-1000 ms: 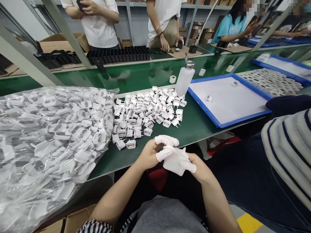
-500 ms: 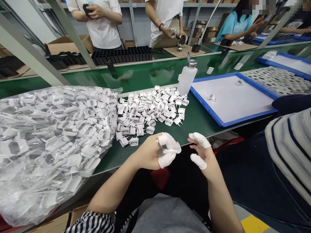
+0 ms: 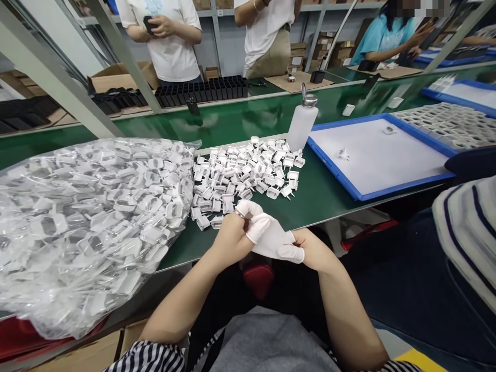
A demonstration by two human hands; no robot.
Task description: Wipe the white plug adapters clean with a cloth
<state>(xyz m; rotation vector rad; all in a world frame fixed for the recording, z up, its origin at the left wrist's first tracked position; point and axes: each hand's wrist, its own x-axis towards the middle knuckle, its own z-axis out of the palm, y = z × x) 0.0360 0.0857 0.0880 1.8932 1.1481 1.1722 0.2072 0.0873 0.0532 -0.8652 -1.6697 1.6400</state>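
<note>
Fingers of both hands were pinched together on a small white cloth [image 3: 271,238], held just off the near edge of the green table [image 3: 318,199]. White finger cots covered the tips. The left hand [image 3: 232,238] came in from the lower left with its forearm angled up and the wrist bent inward, thumb and forefinger clamped on the cloth's left side, a ring showing on one finger. The right hand [image 3: 312,250] met it from the lower right, its covered thumb pressed along the cloth's lower right edge and the other fingers curled underneath, out of sight.

No brand, label or writing could be read anywhere: the white bottle [image 3: 301,124] with the metal cap was plain, and the cartons on the far shelves were too small to make out.

Just beyond the hands lay a heap of white plug pieces [image 3: 244,173], and to the left a clear bag [image 3: 89,217] stuffed with more of them, cut off by the frame's left edge. The blue-rimmed tray [image 3: 333,173] to the right held a couple of small pieces. Whether the cloth wrapped anything could not be told. A striped sleeve [image 3: 468,227] of another person intruded at the right edge, and the people standing across the belt were cut off at the top.
</note>
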